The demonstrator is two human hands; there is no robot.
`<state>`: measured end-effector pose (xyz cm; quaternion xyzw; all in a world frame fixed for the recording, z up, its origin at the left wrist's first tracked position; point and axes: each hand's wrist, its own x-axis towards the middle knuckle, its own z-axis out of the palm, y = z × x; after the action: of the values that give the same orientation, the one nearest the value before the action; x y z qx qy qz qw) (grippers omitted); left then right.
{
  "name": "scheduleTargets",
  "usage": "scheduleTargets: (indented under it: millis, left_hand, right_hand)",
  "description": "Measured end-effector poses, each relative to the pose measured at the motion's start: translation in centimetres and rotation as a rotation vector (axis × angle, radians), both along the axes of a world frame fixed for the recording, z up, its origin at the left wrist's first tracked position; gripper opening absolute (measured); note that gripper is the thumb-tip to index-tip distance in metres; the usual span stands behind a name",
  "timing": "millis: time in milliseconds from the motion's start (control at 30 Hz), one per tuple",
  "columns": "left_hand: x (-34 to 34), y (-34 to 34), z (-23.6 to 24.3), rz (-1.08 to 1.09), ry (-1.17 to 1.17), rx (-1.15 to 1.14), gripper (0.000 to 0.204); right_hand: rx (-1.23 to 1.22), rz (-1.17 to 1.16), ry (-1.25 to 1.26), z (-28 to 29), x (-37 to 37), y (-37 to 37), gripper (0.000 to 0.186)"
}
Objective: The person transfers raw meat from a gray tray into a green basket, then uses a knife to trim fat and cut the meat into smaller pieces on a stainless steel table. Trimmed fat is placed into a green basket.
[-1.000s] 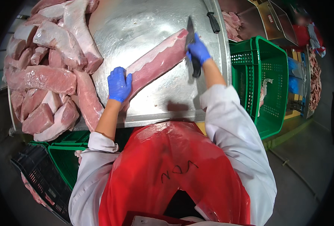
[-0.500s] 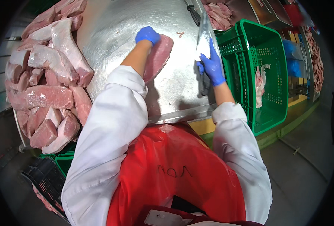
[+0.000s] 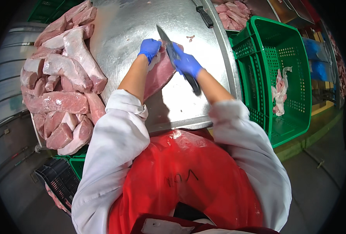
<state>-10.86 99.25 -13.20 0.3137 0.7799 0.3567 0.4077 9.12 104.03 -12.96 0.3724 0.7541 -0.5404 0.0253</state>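
A slab of pink meat (image 3: 157,77) lies on the steel table (image 3: 122,23) in front of me. Gloved in blue, my left hand (image 3: 150,49) is closed on the far left end of that slab. My right hand (image 3: 185,63), in a blue glove too, grips a knife (image 3: 163,34) with a dark handle. The handle's butt sticks out below the palm, and the blade points up and to the left, over the far end of the meat. Whether the edge touches the meat I cannot tell.
A heap of large meat cuts (image 3: 66,74) covers the table's left side. Another knife (image 3: 204,15) lies at the far right edge. To the right stands a green crate (image 3: 255,78) with pale trimmings (image 3: 281,93) inside. A black crate (image 3: 58,175) stands low at left.
My right hand has brought the knife left from the table's right side to the slab. My left hand stays on the meat's far end. The view has shifted slightly.
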Motion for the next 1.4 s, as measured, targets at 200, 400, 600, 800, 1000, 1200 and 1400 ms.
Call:
scheduleTargets:
  millis: [200, 400, 600, 800, 1000, 1200, 1400]
  left_hand:
    - [1.2, -0.9, -1.1, 0.091, -0.157, 0.202, 0.028]
    - [-0.1, -0.4, 0.7, 0.012, 0.055, 0.085, 0.022]
    - [-0.5, 0.1, 2.6, -0.031, 0.014, 0.112, 0.014]
    - [-3.5, 0.0, 1.7, 0.084, -0.234, 0.147, 0.009]
    - [-0.8, 0.5, 4.8, 0.022, -0.361, 0.203, 0.01]
    - [-5.1, -0.9, 3.3, 0.062, -0.674, 0.335, 0.01]
    - [-2.3, -0.6, 6.7, 0.019, -0.662, 0.365, 0.011]
  right_hand:
    - [-0.044, -0.015, 0.107, 0.4, 1.7, -1.9, 0.071]
    - [-0.009, 0.132, 0.149, -0.6, 0.2, -0.2, 0.076]
    - [-0.289, 0.066, 0.162, -1.3, -0.5, -0.1, 0.078]
    - [-0.223, 0.228, 0.109, 1.7, 3.6, -3.0, 0.076]
    - [-0.255, 0.075, 0.092, 2.0, -0.5, -2.2, 0.08]
    - [-0.486, 0.114, 0.18, 2.2, 6.0, -8.9, 0.082]
    - [-0.251, 0.04, 0.12, 1.1, -3.0, -6.3, 0.082]
